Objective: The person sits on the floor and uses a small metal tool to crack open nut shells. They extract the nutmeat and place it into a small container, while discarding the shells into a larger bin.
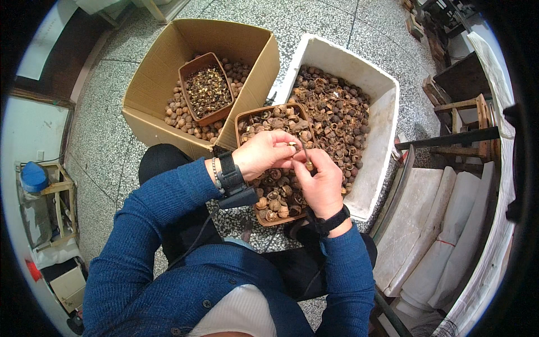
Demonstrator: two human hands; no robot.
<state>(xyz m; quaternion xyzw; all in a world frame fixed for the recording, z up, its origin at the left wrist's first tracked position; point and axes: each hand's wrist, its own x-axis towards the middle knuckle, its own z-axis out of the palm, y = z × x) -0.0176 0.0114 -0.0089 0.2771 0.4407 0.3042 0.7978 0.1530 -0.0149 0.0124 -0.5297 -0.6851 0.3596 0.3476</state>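
Above a brown tray (281,222) heaped with cracked walnuts, my two hands meet. My left hand (259,155) pinches a piece of walnut (293,145) with pale kernel showing at the fingertips. In my right hand (322,183) is a thin metal pick (309,163) with a brass-coloured collar; its handle is mostly hidden in the fist. The pick's shaft lies close against the walnut piece, and its exact tip is hard to make out. My forearms cover part of the tray.
Left of the tray stands a cardboard box (145,99) with whole walnuts (179,111) and a smaller brown tray (217,116) of kernel bits. A white foam box (381,126) of empty shells (332,109) adjoins on the right. Wrapped rolls (446,236) lie further right.
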